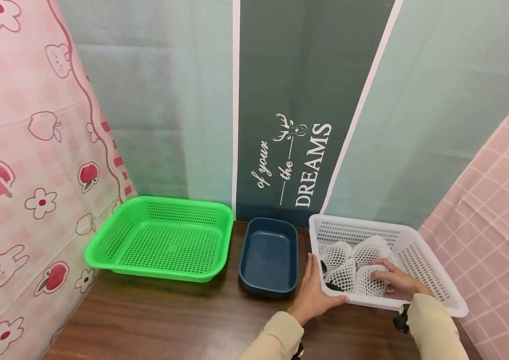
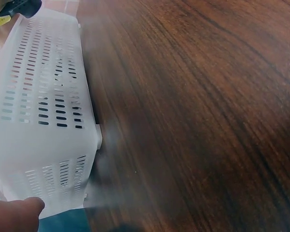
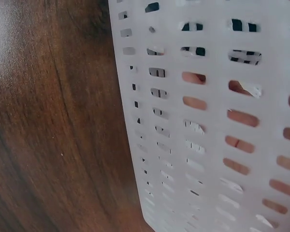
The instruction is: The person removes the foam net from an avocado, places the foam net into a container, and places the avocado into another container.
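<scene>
A white perforated basket (image 1: 434, 265) stands at the right, holding several round items in white foam netting, such as the front one (image 1: 369, 284). My right hand (image 1: 398, 279) reaches over its front rim and grips that front netted item; parts of the fingers show through the basket's slots in the right wrist view. At the front left corner, my left hand (image 1: 314, 295) presses the basket, fingers along the side and thumb along the front. The left wrist view has the thumb (image 2: 17, 212) against the wall. Dark bits beside the netting are too small to identify.
Left of the white basket stands a dark blue tray (image 1: 269, 255). Farther left is a green perforated basket (image 1: 169, 245). All three rest on a brown wooden table (image 1: 164, 320), with patterned cloths hanging behind and at both sides.
</scene>
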Demonstrator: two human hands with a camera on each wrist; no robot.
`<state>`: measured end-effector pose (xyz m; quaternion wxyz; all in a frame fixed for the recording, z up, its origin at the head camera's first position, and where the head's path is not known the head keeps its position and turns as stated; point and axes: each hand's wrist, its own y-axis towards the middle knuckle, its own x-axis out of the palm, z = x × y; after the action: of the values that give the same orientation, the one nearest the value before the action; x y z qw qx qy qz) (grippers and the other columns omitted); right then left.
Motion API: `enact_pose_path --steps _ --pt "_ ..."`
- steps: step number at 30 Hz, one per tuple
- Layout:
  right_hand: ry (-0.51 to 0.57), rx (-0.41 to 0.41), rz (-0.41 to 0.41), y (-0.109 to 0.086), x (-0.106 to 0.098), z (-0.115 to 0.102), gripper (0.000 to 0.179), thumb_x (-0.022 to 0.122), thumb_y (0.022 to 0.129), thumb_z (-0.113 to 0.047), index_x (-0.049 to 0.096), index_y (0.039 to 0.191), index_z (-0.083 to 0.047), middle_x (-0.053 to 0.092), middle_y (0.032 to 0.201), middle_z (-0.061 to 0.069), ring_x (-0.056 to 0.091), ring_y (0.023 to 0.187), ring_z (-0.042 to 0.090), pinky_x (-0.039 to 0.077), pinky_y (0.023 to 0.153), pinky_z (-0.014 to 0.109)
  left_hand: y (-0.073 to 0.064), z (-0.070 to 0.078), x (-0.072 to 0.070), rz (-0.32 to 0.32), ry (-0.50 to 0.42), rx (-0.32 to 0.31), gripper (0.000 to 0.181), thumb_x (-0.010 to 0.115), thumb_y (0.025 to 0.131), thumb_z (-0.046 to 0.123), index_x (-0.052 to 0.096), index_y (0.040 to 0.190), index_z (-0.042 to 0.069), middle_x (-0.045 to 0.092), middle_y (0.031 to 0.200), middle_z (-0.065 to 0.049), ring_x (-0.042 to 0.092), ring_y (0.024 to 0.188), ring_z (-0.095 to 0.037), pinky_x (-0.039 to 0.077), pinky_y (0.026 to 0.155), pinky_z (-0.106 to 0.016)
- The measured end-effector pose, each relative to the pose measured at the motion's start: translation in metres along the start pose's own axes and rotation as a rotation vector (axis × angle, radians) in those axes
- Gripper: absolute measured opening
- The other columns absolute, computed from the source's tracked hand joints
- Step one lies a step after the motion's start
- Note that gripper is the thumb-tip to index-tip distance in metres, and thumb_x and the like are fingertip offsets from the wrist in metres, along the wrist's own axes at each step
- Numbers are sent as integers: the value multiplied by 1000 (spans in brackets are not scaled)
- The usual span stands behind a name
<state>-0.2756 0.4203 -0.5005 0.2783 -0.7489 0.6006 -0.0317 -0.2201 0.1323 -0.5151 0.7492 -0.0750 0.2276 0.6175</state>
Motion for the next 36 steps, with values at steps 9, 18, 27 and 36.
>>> enact_pose_path --steps 9,18,27,36 --pt "26 -39 -111 0 -5 1 43 62 93 -16 46 129 2 52 111 6 54 96 20 51 79 39 2 2 1 3 6 1 120 89 66 39 17 153 0 15 159 -12 28 139 -30 32 108 -37" --pt "-74 -11 -100 -6 -7 -3 68 69 86 -12 32 140 7 57 113 10 55 97 21 49 80 38 1 3 0 6 16 -5 120 89 66 40 17 153 0 15 159 -13 29 139 -31 33 107 -38" --pt "-108 -3 -16 -11 -6 -6 62 71 85 -17 40 134 4 58 110 13 56 95 24 51 78 40 -1 5 2 18 22 -1 119 89 66 40 17 153 -1 16 159 -14 31 138 -32 35 106 -38" --pt "-115 -16 82 -16 -4 -10 68 74 84 -19 35 135 4 50 111 20 56 86 25 56 71 43 -2 5 0 34 14 27 118 89 66 39 19 152 -3 18 158 -17 30 138 -34 34 107 -41"
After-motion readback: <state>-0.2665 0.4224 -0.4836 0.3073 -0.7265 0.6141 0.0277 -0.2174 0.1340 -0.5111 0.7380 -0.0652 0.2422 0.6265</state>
